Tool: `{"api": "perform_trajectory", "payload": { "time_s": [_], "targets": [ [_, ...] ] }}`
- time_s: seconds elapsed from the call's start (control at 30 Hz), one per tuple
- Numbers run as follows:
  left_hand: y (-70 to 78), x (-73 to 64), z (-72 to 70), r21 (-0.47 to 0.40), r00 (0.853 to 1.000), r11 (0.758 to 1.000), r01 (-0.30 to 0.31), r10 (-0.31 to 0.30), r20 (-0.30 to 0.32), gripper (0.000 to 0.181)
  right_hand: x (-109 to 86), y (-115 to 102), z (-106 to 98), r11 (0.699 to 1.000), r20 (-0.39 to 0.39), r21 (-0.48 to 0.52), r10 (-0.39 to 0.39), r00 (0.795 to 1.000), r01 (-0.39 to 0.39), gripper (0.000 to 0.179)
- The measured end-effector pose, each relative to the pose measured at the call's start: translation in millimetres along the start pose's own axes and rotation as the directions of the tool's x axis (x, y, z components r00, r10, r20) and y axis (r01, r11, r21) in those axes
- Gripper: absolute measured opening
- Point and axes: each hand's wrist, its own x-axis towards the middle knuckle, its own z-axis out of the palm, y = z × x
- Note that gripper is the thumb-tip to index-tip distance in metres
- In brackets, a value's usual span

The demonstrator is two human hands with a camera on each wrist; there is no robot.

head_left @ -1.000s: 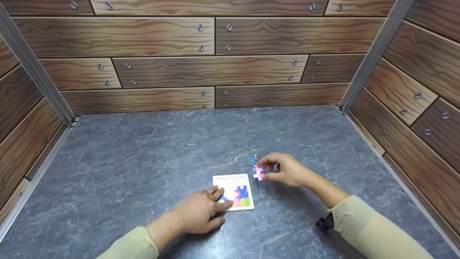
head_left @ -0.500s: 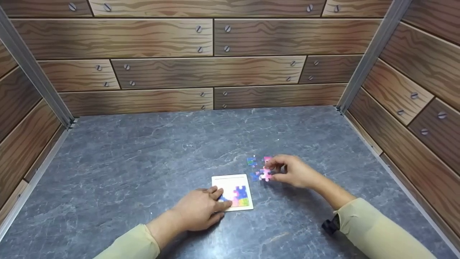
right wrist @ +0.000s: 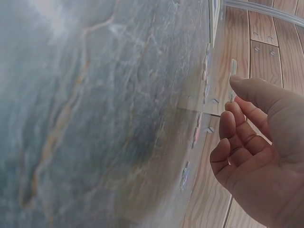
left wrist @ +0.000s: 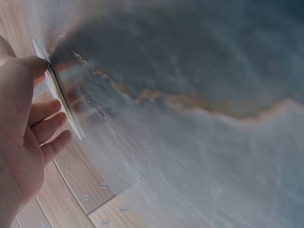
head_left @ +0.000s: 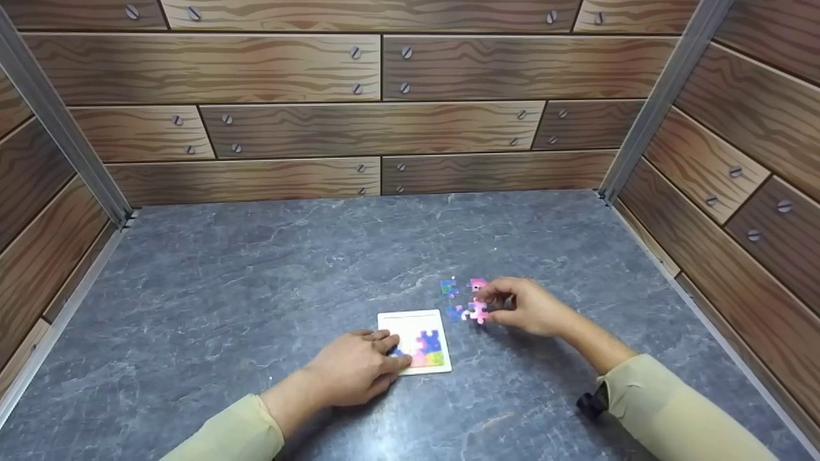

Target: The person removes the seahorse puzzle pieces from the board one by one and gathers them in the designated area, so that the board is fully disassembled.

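My right hand (head_left: 528, 307) pinches a pink jigsaw piece (head_left: 478, 312) between thumb and fingers, just right of the loose pieces. In the right wrist view that piece (right wrist: 233, 68) stands edge-on at the thumb tip, apart from the table. My left hand (head_left: 355, 371) rests on the left side of a white puzzle tray (head_left: 397, 323), fingers extended over it. Seen from the left wrist, the tray (left wrist: 71, 111) is edge-on, with thumb and fingers against it. Blue, pink and yellow-green pieces (head_left: 428, 349) fill the tray's lower right; my fingers cover its lower left.
Loose pieces lie beyond the tray's right side: a blue-green piece (head_left: 448, 287), a pink piece (head_left: 478, 283) and a blue piece (head_left: 454, 313). The grey marbled table (head_left: 256, 269) is bounded by wood-patterned walls (head_left: 371, 128) with metal corner posts.
My right hand has moved slightly right with the pink jigsaw piece, uncovering another pink piece behind it and the blue piece to its left. The left hand stays on the tray.
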Motion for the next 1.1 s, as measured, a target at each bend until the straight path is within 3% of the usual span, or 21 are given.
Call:
{"api": "perform_trajectory", "payload": {
  "time_s": [0.4,1.1],
  "targets": [
    [-2.2,-0.9,0.9,-0.013,1.0,1.0,-0.002,0.002,0.012,0.034,-4.9,5,-4,1.0,-0.008,-0.003,0.029,1.0,-0.029,0.024],
    [-2.8,-1.8,4.5,-0.039,0.999,0.999,0.016,-0.018,-0.032,0.031,-8.3,23,-11,0.998,-0.014,0.017,0.058,0.998,-0.058,0.026]
  ]
}}
